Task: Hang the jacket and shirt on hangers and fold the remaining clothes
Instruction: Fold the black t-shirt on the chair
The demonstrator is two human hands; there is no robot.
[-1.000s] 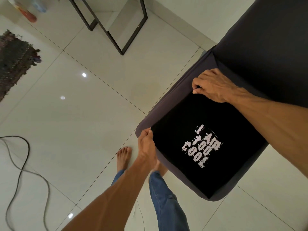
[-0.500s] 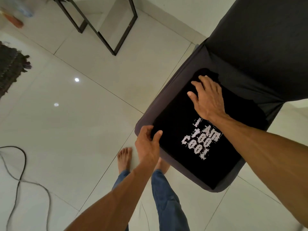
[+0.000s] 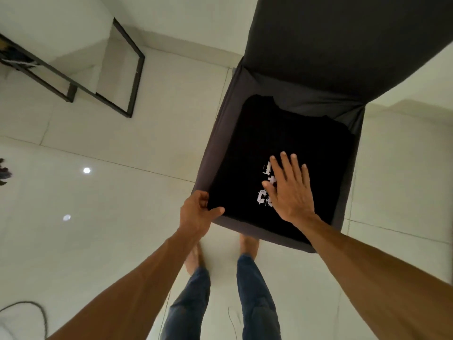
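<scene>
Folded black T-shirt [image 3: 282,153] lies flat on the chair seat [image 3: 220,133], collar toward the backrest. Left hand [image 3: 197,213] pinches its near-left corner at the seat's front edge; right hand [image 3: 290,190] rests open-palmed on the print, nearer the centre.

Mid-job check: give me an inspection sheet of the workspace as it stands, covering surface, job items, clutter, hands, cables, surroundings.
Surface: dark grey chair seat, covered in fabric, backrest upright behind it.
Job's things: black T-shirt folded flat on the seat, white print partly covered; no hangers, jacket or shirt seen.
Clutter: nothing seen on the seat.
Hands: left hand pinches the T-shirt's near-left corner; right hand lies flat, fingers spread, on the print.
Cables: dark cable looped on the floor, far left, apart from the chair.
Surroundings: pale tiled floor; black metal frame by the wall; bare feet, blue jeans below.
</scene>
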